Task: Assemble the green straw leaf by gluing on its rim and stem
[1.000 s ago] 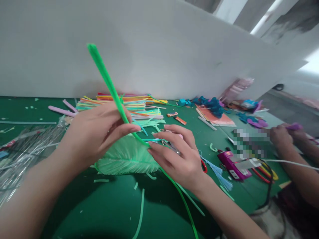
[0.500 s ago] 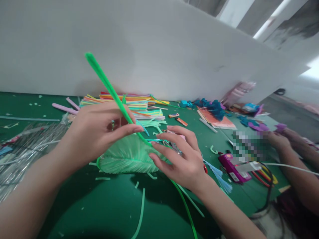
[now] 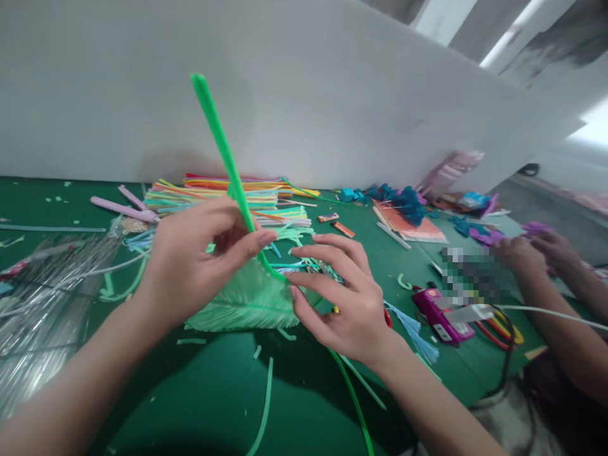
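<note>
Taking the middle of the view as the hub of a clock, printed matter shows in a few spots, but no word can be read. Two small orange packets (image 3: 342, 228) lie between two and three, their lettering too small. Near four o'clock a magenta block (image 3: 430, 313) bears a pale label, also illegible.

At nine o'clock the left hand (image 3: 209, 244) pinches a bright green fuzzy strip (image 3: 218, 136) between thumb and forefinger, the other fingers curled in. The strip's free end points up between ten and eleven; its lower part bends towards the right hand (image 3: 339, 297), at five o'clock. That hand is loosely spread, its forefinger tip touching the strip; whether the thumb also clamps it I cannot tell. The hands are apart, joined only by the strip.

Beneath them, towards half past seven, a pale green feathery leaf (image 3: 256, 304) lies on the green table (image 3: 199, 392). Bundles of coloured strips (image 3: 228, 199) lie around ten, against the white wall (image 3: 190, 114), and thin wires (image 3: 47, 323) between eight and nine. At three o'clock a co-worker's hands (image 3: 522, 259) are near a purple piece (image 3: 536, 228).
</note>
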A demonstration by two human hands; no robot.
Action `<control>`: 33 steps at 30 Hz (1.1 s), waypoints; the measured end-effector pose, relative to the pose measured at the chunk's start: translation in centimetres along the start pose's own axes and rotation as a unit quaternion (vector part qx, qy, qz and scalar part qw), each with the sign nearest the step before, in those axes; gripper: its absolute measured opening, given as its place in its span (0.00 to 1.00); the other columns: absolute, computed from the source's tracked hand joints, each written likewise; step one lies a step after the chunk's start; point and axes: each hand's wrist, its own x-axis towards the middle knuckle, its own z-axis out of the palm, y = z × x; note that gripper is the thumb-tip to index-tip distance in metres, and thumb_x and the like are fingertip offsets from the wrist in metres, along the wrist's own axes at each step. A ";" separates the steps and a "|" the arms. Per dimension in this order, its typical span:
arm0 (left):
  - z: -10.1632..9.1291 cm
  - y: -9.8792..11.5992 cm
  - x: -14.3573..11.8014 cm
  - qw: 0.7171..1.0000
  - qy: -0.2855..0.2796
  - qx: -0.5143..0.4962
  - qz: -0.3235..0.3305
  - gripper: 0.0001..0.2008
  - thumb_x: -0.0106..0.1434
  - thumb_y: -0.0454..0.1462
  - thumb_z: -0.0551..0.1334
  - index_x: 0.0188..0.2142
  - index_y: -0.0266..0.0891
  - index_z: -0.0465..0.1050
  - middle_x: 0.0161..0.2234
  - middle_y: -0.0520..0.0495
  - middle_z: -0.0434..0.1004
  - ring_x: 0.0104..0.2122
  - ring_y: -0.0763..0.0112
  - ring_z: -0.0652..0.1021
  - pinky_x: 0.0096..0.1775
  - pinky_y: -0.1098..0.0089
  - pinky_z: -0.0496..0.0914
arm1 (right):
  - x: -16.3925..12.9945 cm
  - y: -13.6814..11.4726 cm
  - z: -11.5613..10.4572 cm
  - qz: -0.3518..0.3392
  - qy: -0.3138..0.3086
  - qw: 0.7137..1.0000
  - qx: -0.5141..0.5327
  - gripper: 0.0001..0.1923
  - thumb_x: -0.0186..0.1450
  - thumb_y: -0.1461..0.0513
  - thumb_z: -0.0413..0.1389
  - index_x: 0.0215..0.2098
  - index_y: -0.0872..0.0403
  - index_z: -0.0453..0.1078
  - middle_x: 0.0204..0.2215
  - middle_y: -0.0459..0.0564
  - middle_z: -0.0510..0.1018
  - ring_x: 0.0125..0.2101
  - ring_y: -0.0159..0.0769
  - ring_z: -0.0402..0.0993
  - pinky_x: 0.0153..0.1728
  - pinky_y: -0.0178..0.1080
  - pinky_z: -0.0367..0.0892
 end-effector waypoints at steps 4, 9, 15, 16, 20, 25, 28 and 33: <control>0.2 0.0 -0.1 1.000 0.011 -0.013 -0.013 0.18 0.66 0.44 0.65 0.23 0.38 0.69 0.21 0.58 0.70 0.21 0.83 0.69 0.24 0.80 0.61 | -0.1 0.1 0.0 0.010 0.000 1.000 0.012 0.05 0.61 0.68 0.64 0.36 0.55 0.79 0.43 0.55 0.82 0.51 0.50 0.73 0.53 0.54 0.71; 0.3 0.0 -0.1 1.000 0.010 -0.020 -0.011 0.18 0.66 0.45 0.64 0.22 0.39 0.69 0.20 0.59 0.69 0.19 0.83 0.69 0.23 0.79 0.61 | 0.2 0.1 0.0 0.041 -0.009 0.998 0.051 0.02 0.62 0.66 0.65 0.34 0.53 0.80 0.43 0.54 0.82 0.51 0.47 0.73 0.54 0.53 0.70; 0.2 -0.2 -0.2 1.000 0.012 -0.023 -0.005 0.19 0.66 0.45 0.65 0.22 0.40 0.67 0.19 0.59 0.68 0.19 0.83 0.69 0.22 0.79 0.61 | 0.2 0.4 -0.1 0.063 -0.014 0.995 0.076 0.02 0.61 0.67 0.66 0.33 0.53 0.80 0.44 0.54 0.82 0.51 0.46 0.73 0.55 0.52 0.69; 0.2 -0.2 -0.2 1.000 0.012 -0.024 -0.004 0.19 0.66 0.45 0.65 0.22 0.40 0.67 0.19 0.59 0.68 0.19 0.83 0.69 0.22 0.79 0.61 | 0.2 0.4 0.0 0.065 -0.013 0.995 0.078 0.02 0.61 0.67 0.66 0.33 0.53 0.80 0.44 0.54 0.82 0.51 0.46 0.73 0.55 0.52 0.69; 0.2 -0.1 -0.2 1.000 0.014 -0.023 0.001 0.17 0.66 0.45 0.65 0.23 0.41 0.69 0.20 0.60 0.69 0.19 0.83 0.69 0.22 0.79 0.61 | 0.3 0.4 0.0 0.068 -0.016 0.994 0.084 0.02 0.61 0.66 0.66 0.33 0.53 0.80 0.44 0.54 0.82 0.51 0.47 0.73 0.55 0.52 0.69; 0.2 0.0 -0.1 1.000 0.013 -0.013 0.001 0.18 0.67 0.46 0.63 0.23 0.41 0.68 0.19 0.60 0.69 0.19 0.84 0.68 0.20 0.78 0.58 | 0.3 0.3 0.0 0.069 -0.027 0.993 0.094 0.02 0.63 0.65 0.65 0.34 0.53 0.80 0.44 0.54 0.82 0.52 0.47 0.72 0.55 0.52 0.69; 0.2 -0.1 -0.2 1.000 0.012 -0.008 0.003 0.19 0.67 0.46 0.63 0.23 0.41 0.68 0.19 0.60 0.68 0.18 0.84 0.67 0.20 0.79 0.58 | 0.3 0.3 0.1 0.068 -0.032 0.992 0.100 0.02 0.63 0.64 0.65 0.35 0.51 0.80 0.44 0.52 0.82 0.52 0.46 0.72 0.55 0.52 0.69; 0.2 -0.2 -0.2 1.000 0.011 0.001 0.011 0.17 0.66 0.46 0.63 0.24 0.41 0.70 0.19 0.60 0.68 0.19 0.82 0.69 0.22 0.78 0.61 | 0.4 0.2 0.0 0.090 -0.040 0.986 0.136 0.09 0.62 0.61 0.67 0.41 0.49 0.79 0.45 0.51 0.81 0.52 0.44 0.73 0.55 0.51 0.69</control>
